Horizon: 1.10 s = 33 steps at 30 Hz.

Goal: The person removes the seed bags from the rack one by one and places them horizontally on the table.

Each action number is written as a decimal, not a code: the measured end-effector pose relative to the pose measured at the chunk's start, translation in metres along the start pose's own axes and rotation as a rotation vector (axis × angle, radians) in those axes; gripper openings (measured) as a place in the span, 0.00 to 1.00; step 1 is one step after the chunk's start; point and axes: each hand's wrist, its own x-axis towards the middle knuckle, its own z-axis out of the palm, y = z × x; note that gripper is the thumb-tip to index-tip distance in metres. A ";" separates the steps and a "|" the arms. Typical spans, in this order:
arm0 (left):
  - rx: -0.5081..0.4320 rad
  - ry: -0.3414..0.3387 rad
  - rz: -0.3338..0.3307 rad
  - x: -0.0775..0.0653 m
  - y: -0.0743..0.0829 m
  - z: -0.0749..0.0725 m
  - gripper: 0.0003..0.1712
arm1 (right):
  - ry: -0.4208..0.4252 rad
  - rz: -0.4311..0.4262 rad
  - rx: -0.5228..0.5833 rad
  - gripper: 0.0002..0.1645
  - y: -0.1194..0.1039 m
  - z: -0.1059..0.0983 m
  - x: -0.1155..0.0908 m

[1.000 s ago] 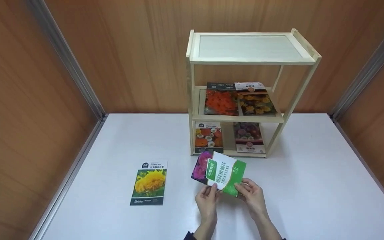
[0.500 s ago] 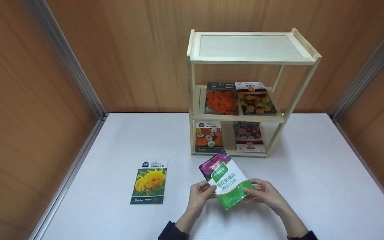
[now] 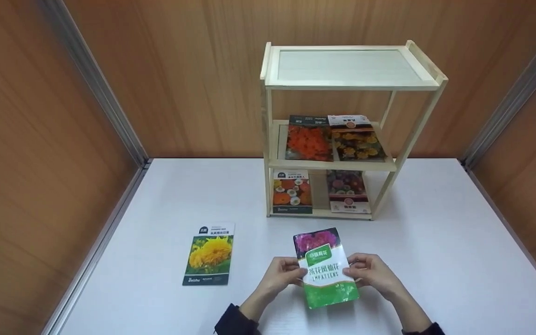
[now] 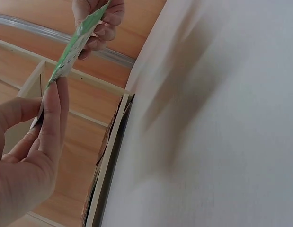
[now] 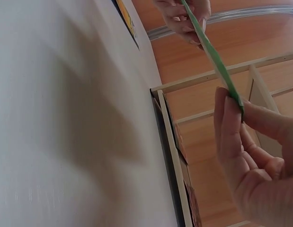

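A green and white seed packet (image 3: 326, 267) with a magenta flower and the word IMPATIENS is held up between both hands, its flower end toward the shelf. My left hand (image 3: 281, 278) pinches its left edge, thumb on the front. The right hand (image 3: 374, 274) pinches the opposite edge in the same way. In the left wrist view the packet (image 4: 73, 49) shows nearly edge-on, raised over the table with shadows beneath. From the right wrist, the packet (image 5: 215, 59) is also seen from its side, between thumb and fingers.
A yellow-flower seed packet (image 3: 210, 255) lies on the white table (image 3: 147, 242) at the left. Behind the hands stands a pale three-tier wooden shelf (image 3: 351, 87). Two packets, one with red flowers (image 3: 309, 143), lie on its middle tier, and two more on the bottom one.
The packet has turned from lying slanted to nearly upright, and has come nearer the person. My left hand now grips its left side instead of its lower edge.
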 end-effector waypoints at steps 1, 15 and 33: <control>0.003 0.007 0.002 0.001 -0.002 -0.001 0.15 | 0.019 -0.001 -0.002 0.15 0.000 0.001 0.000; 0.118 0.390 0.069 0.001 -0.022 -0.014 0.15 | 0.463 0.036 -0.007 0.15 0.008 0.045 0.022; 0.666 0.718 0.083 -0.007 -0.027 -0.070 0.08 | 0.410 -0.038 -0.108 0.10 0.017 0.110 0.075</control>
